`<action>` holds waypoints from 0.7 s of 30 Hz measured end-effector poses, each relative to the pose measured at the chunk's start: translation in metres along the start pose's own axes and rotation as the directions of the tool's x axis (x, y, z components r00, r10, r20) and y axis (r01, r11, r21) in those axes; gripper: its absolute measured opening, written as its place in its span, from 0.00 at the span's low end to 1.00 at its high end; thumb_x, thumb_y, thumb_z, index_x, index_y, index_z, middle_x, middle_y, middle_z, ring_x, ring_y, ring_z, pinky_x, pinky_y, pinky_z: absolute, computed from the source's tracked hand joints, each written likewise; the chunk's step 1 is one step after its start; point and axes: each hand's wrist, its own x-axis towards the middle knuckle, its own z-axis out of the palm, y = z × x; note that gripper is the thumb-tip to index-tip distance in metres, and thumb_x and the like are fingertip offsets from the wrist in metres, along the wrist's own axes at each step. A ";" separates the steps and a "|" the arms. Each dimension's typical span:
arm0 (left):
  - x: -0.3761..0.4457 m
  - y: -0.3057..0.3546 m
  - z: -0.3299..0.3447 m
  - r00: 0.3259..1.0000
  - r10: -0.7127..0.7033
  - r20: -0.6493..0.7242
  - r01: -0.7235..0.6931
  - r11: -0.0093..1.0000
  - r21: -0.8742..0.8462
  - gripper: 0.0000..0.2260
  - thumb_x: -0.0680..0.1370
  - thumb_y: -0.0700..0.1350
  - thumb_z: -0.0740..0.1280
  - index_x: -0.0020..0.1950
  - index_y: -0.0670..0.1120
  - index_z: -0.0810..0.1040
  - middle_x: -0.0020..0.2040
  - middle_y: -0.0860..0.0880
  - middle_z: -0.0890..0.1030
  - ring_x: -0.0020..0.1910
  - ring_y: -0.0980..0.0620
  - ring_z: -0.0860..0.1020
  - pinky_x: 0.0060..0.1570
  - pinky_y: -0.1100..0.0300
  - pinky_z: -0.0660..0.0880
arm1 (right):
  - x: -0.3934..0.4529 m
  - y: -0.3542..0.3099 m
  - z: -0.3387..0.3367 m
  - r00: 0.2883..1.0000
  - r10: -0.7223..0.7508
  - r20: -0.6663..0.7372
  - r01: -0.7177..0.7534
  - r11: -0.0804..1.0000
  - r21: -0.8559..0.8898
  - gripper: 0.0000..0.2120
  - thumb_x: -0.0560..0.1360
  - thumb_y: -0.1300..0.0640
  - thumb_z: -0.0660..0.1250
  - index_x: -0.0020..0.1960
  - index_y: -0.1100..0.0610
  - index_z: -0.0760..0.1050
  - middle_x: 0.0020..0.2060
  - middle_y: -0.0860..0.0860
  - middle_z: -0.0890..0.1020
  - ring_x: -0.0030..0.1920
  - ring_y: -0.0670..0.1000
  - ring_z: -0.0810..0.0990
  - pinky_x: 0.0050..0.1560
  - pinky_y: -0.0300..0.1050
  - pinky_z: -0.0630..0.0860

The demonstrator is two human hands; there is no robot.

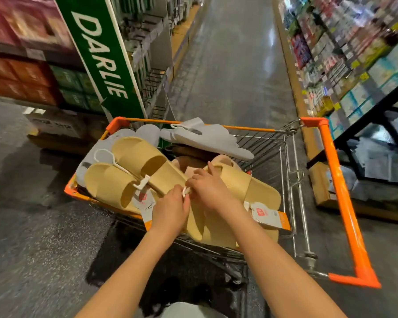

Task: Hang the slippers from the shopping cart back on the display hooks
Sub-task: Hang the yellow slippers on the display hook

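An orange-rimmed wire shopping cart in front of me holds several pairs of slippers. A yellow pair on a white hanger lies at the left. A second yellow pair with paper tags lies at the near right. A grey pair rests on top at the far side, and pinkish slippers show underneath. Both my hands meet at a small white hanger clip of the near yellow pair: my left hand pinches it, and my right hand grips the clip and the slipper strap.
A green "DARLIE" sign panel and stacked boxes stand at the left of the aisle. Black wire hooks and baskets hang on the left shelving. Shelves full of packaged goods line the right. The grey floor aisle runs ahead.
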 end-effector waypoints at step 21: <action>-0.003 0.034 -0.051 0.961 -0.171 -0.219 0.169 0.985 -0.029 0.10 0.82 0.46 0.51 0.59 0.43 0.63 0.40 0.43 0.81 0.39 0.45 0.81 0.35 0.56 0.76 | 0.013 -0.001 -0.046 0.866 -0.318 -0.385 0.405 0.899 0.169 0.08 0.68 0.62 0.72 0.47 0.58 0.80 0.36 0.52 0.83 0.38 0.53 0.78 0.43 0.48 0.72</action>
